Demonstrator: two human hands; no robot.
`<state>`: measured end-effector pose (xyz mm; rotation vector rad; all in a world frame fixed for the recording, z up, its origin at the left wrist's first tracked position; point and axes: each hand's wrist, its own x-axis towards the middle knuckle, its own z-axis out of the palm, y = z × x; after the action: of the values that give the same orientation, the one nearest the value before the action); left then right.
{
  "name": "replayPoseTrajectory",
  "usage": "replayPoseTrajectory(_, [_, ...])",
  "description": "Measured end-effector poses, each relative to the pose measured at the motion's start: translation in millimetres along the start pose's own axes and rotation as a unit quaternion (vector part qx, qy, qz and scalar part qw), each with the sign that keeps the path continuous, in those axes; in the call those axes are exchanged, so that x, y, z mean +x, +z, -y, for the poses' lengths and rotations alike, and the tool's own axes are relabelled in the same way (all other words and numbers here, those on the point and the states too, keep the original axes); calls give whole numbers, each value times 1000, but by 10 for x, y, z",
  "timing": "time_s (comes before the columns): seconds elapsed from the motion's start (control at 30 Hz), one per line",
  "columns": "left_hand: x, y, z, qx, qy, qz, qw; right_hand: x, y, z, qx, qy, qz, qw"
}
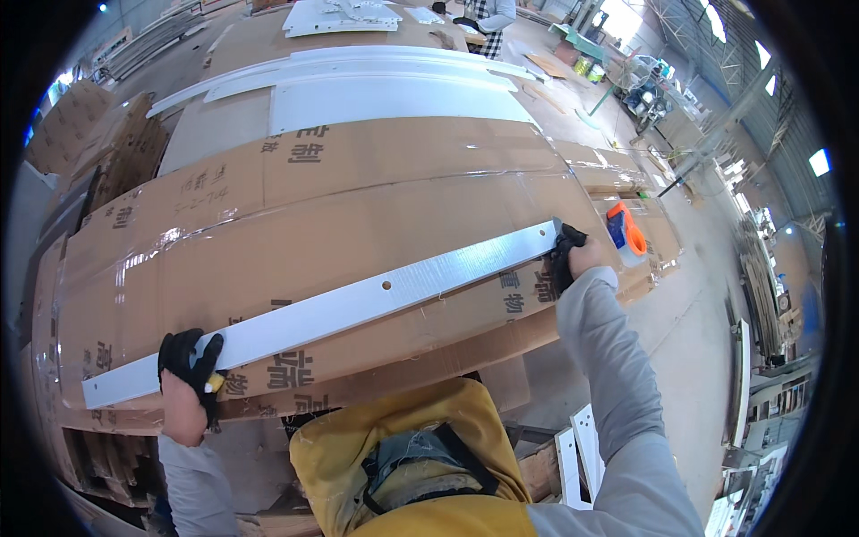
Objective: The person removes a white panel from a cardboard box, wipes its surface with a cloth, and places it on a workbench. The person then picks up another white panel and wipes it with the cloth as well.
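Observation:
A long white flat strip (340,311) with a few round holes lies slantwise over a large brown cardboard sheet (358,210). In its black glove, my left hand (188,380) is closed around the strip near its left end. A small yellow thing (215,382) shows at that hand's fingers; I cannot make out its kind. My right hand (580,257), also in a dark glove, grips the strip's right end, which sits farther from me than the left end. The fingertips under the strip are hidden.
An orange and blue tape dispenser (626,231) rests right of my right hand. White panels (394,98) lie beyond the cardboard. At the far side stands another person (490,22). My yellow apron (412,447) is at the near edge, with white strips (577,456) leaning beside it.

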<state>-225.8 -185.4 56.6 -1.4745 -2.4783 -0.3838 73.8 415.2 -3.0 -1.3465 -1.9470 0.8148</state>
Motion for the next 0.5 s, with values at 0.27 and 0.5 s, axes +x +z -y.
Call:
replayPoseTrajectory(0.27, [-54,8,28,-16,1,-16,1000,-100,128,85,19,-3,24,1000])
replayPoseTrajectory(0.5, [-89,-31,-123,-40,18,-7,999,-354,143,530,-4,7,65,998])
